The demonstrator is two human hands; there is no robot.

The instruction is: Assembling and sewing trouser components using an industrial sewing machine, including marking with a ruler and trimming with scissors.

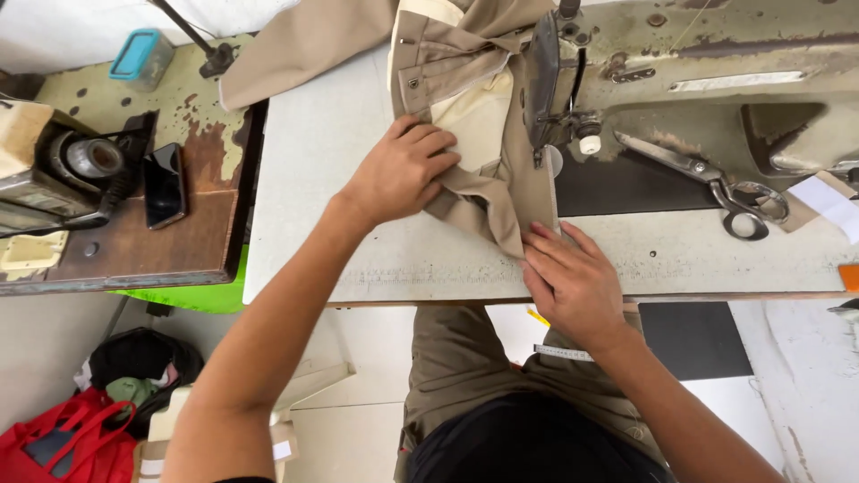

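Observation:
A folded piece of khaki trousers lies on the pale sewing table, running under the head of an old sewing machine. My left hand presses flat on the fabric's left fold, fingers curled over its edge. My right hand rests at the table's front edge, fingertips pinching the fabric's lower corner beside the needle area.
Large steel scissors lie on the machine bed to the right. A black phone sits on a worn brown side table at the left, near a small motor and a teal-lidded box. Red and black bags stand on the floor.

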